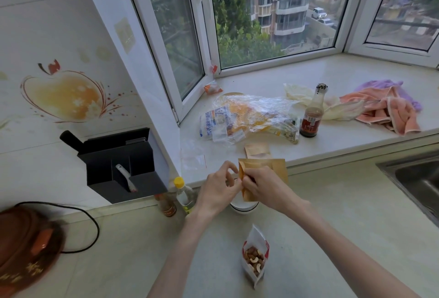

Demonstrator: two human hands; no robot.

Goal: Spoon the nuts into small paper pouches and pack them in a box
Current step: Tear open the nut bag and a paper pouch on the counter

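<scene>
Worktop (332,238): open nut bag (254,258) stands near edge, below hands. Brown paper pouch (273,167) held over white bowl (244,207). Left hand (217,187), right hand (262,184): each grip pinches pouch mouth. Advice: spread mouth fully, keep upright before spooning.

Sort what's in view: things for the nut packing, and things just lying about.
For the job: brown paper pouch held by both hands, spare pouch, open bag of nuts, white bowl.
Lying about: sauce bottle, towels, knife block, plastic bags.
</scene>
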